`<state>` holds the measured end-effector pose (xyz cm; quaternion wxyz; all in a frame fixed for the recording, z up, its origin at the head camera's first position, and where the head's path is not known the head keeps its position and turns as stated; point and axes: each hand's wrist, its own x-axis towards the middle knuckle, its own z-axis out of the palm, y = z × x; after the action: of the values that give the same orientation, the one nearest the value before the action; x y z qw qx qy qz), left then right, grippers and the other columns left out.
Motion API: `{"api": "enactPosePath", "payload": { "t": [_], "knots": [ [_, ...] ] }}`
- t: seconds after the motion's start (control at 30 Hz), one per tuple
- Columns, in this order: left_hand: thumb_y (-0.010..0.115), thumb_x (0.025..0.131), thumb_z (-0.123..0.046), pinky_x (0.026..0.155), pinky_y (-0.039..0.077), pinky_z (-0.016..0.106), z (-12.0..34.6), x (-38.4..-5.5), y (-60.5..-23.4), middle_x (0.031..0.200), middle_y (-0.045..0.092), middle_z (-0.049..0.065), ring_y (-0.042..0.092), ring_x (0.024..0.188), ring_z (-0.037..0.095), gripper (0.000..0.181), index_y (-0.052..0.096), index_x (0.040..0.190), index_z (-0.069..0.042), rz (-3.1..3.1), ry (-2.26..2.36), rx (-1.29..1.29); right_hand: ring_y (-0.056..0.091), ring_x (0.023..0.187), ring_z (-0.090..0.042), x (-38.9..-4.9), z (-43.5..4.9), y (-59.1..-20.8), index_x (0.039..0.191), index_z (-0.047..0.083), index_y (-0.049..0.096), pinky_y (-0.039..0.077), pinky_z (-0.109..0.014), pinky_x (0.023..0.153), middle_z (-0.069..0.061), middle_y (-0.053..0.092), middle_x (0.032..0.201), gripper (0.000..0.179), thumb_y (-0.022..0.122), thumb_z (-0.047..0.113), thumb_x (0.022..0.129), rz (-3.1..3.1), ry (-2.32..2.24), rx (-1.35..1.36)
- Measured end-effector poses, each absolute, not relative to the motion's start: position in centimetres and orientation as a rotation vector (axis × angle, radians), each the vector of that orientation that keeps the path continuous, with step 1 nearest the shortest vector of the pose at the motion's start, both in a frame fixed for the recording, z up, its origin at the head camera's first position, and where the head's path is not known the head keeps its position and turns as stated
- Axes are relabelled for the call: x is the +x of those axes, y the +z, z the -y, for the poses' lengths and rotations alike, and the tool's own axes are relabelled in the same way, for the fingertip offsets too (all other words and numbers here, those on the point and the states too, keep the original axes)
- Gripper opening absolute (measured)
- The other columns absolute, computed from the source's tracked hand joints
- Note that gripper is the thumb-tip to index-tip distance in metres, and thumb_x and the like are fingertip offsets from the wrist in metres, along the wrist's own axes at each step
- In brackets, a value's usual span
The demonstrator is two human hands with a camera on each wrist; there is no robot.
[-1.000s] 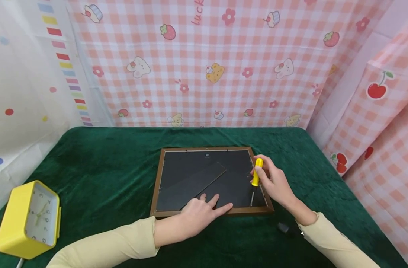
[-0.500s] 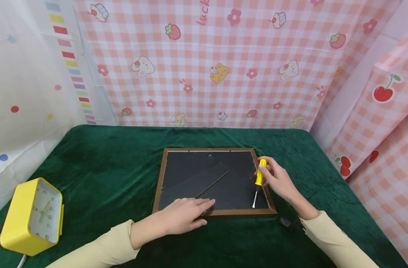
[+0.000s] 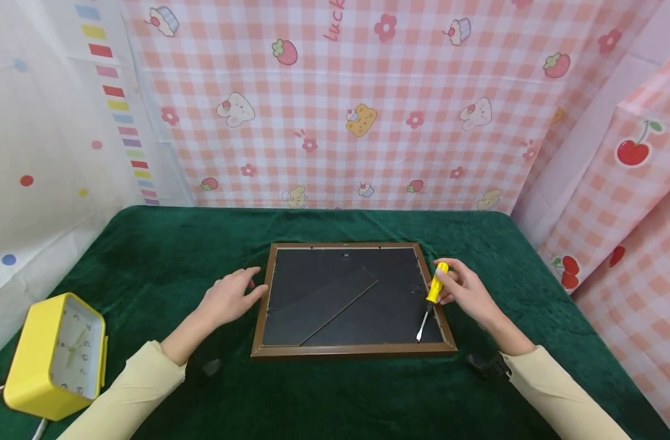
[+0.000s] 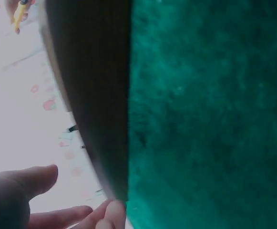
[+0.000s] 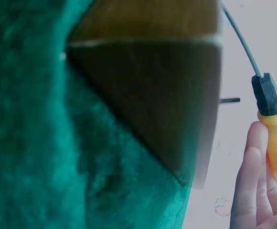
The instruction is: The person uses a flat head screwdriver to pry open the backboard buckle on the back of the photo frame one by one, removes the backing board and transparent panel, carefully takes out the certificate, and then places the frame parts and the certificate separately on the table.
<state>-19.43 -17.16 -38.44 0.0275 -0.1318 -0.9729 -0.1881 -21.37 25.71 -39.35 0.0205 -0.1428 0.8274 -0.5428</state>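
Note:
A brown picture frame (image 3: pixel 356 350) lies face down, its black backing board (image 3: pixel 307 278) and diagonal stand flap (image 3: pixel 342 299) showing. My right hand (image 3: pixel 471 298) holds a screwdriver (image 3: pixel 436 286) by its yellow handle above the frame's right side. The blade slants down toward the near right corner; whether its tip touches anything I cannot tell. Beside the left edge is my left hand (image 3: pixel 227 297), thumb and fingers extended; in the left wrist view its fingertips (image 4: pixel 114 210) appear at the frame's side, contact unclear. A small dark tab (image 5: pixel 230 100) sticks out at the rim in the right wrist view.
Green velvety cloth (image 3: pixel 192 250) covers the table around the frame. A yellow clock (image 3: pixel 35 360) stands at the near left, with a cord (image 3: pixel 40 428) beside it. Checked pink curtain (image 3: pixel 313 91) hangs behind and to the right.
My left hand has lifted off the frame's near edge and moved to its left side. The screwdriver has tilted and shifted slightly right in my right hand. The view has shifted a little.

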Motion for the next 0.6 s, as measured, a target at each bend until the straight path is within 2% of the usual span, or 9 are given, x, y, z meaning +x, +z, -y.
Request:
{"api": "enactPosePath", "payload": {
  "t": [0.2,0.33,0.6],
  "knots": [
    [0.050,0.090,-0.029,0.044,0.036,0.029,16.5,-21.2,-39.3,0.063,0.050,0.003,0.046,0.050,0.014,0.054,0.040,0.125,0.011,3.158,-0.694,-0.371,0.057,0.078,-0.021,-21.4,-26.2,-39.6,0.126,-0.004,0.035,0.048,-0.036,0.070,-0.025,0.056,0.096,0.047,0.044,0.029,0.093,-2.610,-1.679,-0.340],
    [0.051,0.090,-0.026,0.044,0.039,0.028,16.2,-21.6,-39.6,0.060,0.049,0.004,0.049,0.045,0.013,0.054,0.037,0.125,0.013,3.182,-0.746,-0.348,0.054,0.087,-0.022,-21.5,-26.6,-39.9,0.126,-0.006,0.034,0.047,-0.037,0.074,-0.022,0.053,0.098,0.049,0.042,0.030,0.094,-2.604,-1.687,-0.215],
    [0.051,0.090,-0.017,0.046,0.045,0.027,16.1,-21.8,-40.0,0.056,0.049,0.006,0.053,0.043,0.013,0.051,0.032,0.126,0.013,3.182,-0.897,-0.328,0.057,0.079,-0.016,-21.6,-27.2,-40.7,0.129,-0.007,0.028,0.049,-0.031,0.070,-0.017,0.048,0.096,0.053,0.041,0.031,0.094,-2.387,-1.759,-0.041]
  ]
}}
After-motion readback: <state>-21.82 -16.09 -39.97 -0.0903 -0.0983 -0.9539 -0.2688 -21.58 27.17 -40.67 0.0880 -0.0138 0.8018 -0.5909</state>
